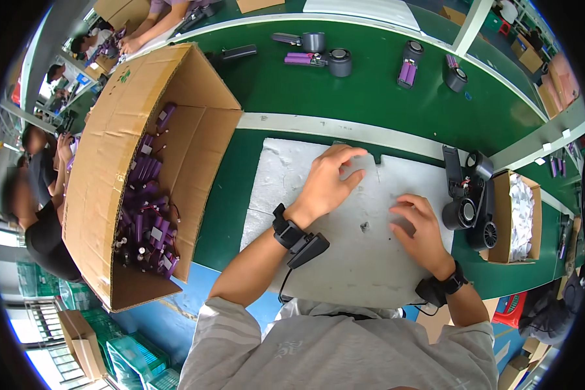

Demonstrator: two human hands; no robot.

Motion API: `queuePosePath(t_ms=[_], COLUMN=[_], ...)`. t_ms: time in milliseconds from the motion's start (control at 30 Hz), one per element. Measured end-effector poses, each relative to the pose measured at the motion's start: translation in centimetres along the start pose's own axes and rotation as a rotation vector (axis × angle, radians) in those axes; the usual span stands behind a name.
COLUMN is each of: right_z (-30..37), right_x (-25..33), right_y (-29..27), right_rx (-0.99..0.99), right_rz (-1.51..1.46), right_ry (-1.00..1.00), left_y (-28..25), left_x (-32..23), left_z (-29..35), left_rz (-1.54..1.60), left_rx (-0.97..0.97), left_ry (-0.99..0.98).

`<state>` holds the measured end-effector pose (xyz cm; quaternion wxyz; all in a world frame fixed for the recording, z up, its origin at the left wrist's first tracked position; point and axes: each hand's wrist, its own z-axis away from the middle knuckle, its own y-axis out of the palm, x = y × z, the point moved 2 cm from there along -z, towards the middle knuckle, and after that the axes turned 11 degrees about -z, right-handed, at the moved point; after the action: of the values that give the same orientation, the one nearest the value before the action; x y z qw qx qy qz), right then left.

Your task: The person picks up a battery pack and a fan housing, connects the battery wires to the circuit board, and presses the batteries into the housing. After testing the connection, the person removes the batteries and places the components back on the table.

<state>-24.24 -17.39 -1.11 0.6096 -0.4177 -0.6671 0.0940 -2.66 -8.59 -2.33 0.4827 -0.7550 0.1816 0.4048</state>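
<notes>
While both palms lie flat on the white foam pad point(318, 214), left hand point(328, 182) & right hand point(422, 227) are spread, holding nothing. Black fan units point(469, 208) sit just right of right hand; cardboard box point(110, 162) w/ purple battery packs point(146, 221) well left of left hand.

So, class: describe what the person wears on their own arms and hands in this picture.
Both hands are bare, without gloves. The left hand has a black wrist strap carrying a small black device with a cable. The right hand has a similar black strap. Light grey short sleeves end above the elbows.
</notes>
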Motion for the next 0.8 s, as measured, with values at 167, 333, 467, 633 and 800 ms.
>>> queuePosePath(t_ms=[167, 333, 467, 633, 800], right_z=[0.3, 1.0, 1.9, 1.6, 1.6], right_x=[-0.9, 0.2, 0.9, 1.2, 0.6], right_y=[-0.3, -1.6, -3.2, -1.4, -0.1], right_rx=[-0.109, -0.237, -0.328, -0.176, -0.104], right_rz=[-0.169, -0.174, -0.168, -0.309, -0.328], right_ry=[-0.018, -0.122, -0.140, -0.130, -0.117], left_y=[-1.3, -4.4, -6.6, -10.3, -13.3], left_x=[0.5, 1.4, 3.8, 10.3, 16.2], left_z=[-0.6, -0.9, -3.1, -12.1, -19.2], left_rz=[0.061, 0.053, 0.043, -0.494, -1.061], left_rx=[0.002, -0.057, -0.115, -0.418, -0.468], left_ry=[-0.123, -0.268, -0.333, -0.251, -0.307])
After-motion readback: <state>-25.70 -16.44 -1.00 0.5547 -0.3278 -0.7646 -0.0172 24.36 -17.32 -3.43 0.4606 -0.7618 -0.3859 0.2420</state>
